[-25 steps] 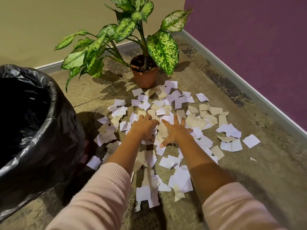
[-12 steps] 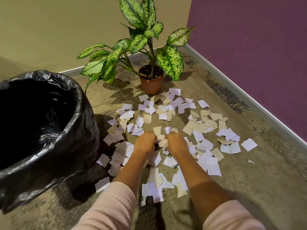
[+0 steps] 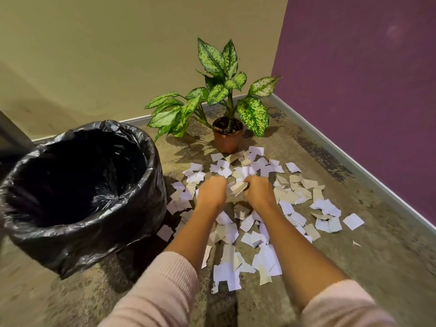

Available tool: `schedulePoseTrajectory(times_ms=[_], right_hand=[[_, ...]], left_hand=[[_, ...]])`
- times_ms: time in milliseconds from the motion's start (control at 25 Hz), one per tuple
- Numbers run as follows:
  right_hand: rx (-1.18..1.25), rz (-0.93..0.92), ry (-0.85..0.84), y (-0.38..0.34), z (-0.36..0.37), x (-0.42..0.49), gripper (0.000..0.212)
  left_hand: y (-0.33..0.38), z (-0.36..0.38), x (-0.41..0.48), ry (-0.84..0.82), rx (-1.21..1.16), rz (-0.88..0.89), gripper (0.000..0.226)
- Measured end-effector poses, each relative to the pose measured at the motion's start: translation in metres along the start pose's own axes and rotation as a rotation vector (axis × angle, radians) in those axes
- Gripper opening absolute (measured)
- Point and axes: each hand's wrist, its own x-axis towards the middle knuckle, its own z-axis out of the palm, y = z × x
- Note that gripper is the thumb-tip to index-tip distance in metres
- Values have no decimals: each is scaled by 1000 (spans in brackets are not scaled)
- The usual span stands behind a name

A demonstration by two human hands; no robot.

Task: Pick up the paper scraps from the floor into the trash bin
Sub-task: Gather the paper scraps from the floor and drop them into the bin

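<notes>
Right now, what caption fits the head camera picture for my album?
Left hand and right hand clutch scraps above the littered floor, bin at left, plant behind.

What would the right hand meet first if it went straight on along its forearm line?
Likely the white and tan paper scraps lying before the round terracotta plant pot; depth is unclear.

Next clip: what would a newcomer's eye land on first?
White and tan paper scraps litter the floor, with the left hand and right hand gripping a bunch at the middle. A black-lined trash bin gapes at left; a potted plant stands in the corner.
</notes>
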Motion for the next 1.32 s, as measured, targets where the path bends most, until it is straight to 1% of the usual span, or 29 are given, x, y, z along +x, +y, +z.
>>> schedulePoseTrajectory(times_ms=[240, 360, 480, 600, 720, 840, 920, 960, 1120, 1240, 1320], right_hand=[[180, -57, 135, -63, -63, -2, 29], [276, -96, 220, -111, -88, -8, 29], [383, -147, 273, -163, -106, -14, 29], [384, -262, 253, -216, -111, -23, 27], [357, -367, 173, -261, -100, -39, 28], [371, -422, 60, -288, -75, -52, 24], [330, -467, -20, -298, -59, -57, 19], [301, -484, -64, -301, -52, -59, 21], [244, -507, -231, -301, -38, -59, 38], [195, -528, -283, -297, -35, -57, 49], [207, -539, -285, -295, -38, -56, 52]], left_hand=[[-1, -97, -12, 172, 88, -3, 14], [-19, -147, -23, 291, 84, -43, 14], [-47, -191, -35, 412, 59, -84, 8], [-89, -224, -52, 480, 54, -163, 21], [-136, -234, -74, 526, 39, -248, 28], [-173, -225, -95, 507, 72, -337, 24], [-192, -216, -105, 455, 99, -394, 20], [-200, -211, -110, 422, 113, -416, 19], [-214, -193, -119, 298, 159, -467, 11], [-214, -185, -118, 258, 180, -488, 22], [-211, -183, -116, 250, 197, -489, 28]])
